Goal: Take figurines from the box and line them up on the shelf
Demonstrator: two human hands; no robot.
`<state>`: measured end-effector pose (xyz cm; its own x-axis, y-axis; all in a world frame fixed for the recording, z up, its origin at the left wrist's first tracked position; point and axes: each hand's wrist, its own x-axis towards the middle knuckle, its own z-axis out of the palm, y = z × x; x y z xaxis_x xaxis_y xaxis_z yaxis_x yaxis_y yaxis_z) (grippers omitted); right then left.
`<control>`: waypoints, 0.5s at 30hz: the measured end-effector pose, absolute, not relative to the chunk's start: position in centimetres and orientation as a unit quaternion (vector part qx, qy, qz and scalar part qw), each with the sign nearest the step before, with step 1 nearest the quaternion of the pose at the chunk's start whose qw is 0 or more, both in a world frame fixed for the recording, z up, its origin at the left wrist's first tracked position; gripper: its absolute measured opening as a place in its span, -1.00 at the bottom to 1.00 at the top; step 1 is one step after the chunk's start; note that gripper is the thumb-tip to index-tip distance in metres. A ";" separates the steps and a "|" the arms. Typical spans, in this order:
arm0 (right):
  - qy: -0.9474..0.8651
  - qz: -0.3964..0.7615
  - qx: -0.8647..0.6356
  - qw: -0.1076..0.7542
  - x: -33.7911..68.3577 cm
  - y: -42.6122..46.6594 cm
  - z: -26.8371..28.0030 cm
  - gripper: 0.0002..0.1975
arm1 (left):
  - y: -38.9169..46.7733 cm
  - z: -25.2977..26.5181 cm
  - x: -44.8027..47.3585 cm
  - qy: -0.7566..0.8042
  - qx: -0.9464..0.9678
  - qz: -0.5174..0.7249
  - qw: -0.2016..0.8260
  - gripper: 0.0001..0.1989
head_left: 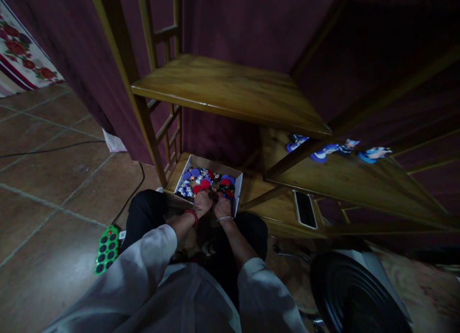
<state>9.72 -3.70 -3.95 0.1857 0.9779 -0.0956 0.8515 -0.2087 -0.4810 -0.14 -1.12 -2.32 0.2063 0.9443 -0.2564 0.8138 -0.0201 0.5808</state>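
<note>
A shallow white box (238, 185) sits on the low wooden shelf between my knees. Small figurines (186, 188) with blue, white and red parts fill it, some with round red bases (205, 183). Over the near edge of the box, my left hand (202, 203) and my right hand (223, 207) meet, fingers curled inward. Between the fingertips is a small dark thing (214, 197), too dim and too covered to name. A red bead bracelet circles my left wrist, a pale bracelet my right.
A wooden shelf board (230, 91) juts out above the box. Several figurines (325, 152) stand on the shelf to the right. A white-framed dark panel (305, 209) lies lower right. A green power strip (107, 249) is on the floor, left; a black round seat (359, 294), right.
</note>
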 end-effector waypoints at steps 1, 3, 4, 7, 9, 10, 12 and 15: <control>-0.604 0.193 -0.756 0.163 9.7 -3.7 -4.0 -0.73 | -1.1 -2.3 -0.1 0.624 0.703 0.101 0.326 -0.69; -0.597 0.190 -0.761 0.167 9.7 -3.6 -4.0 -0.75 | -0.9 -2.4 0.0 0.623 0.699 0.110 0.333 -0.68; -0.593 0.189 -0.764 0.169 9.7 -3.6 -4.0 -0.76 | -0.8 -2.5 0.1 0.619 0.700 0.111 0.337 -0.67; -0.581 0.190 -0.772 0.173 9.6 -3.6 -4.0 -0.79 | -0.6 -2.8 0.2 0.608 0.708 0.112 0.342 -0.66; -0.573 0.191 -0.778 0.176 9.6 -3.6 -4.1 -0.78 | -0.6 -2.9 0.2 0.607 0.710 0.106 0.341 -0.67; -0.568 0.192 -0.781 0.177 9.6 -3.7 -4.1 -0.78 | -0.6 -2.9 0.1 0.608 0.711 0.103 0.338 -0.67; -0.558 0.200 -0.785 0.181 9.6 -3.8 -4.2 -0.79 | -0.6 -2.8 0.0 0.607 0.718 0.096 0.325 -0.68; -0.550 0.209 -0.787 0.185 9.6 -3.9 -4.2 -0.80 | -0.6 -2.6 -0.6 0.606 0.733 0.086 0.297 -0.68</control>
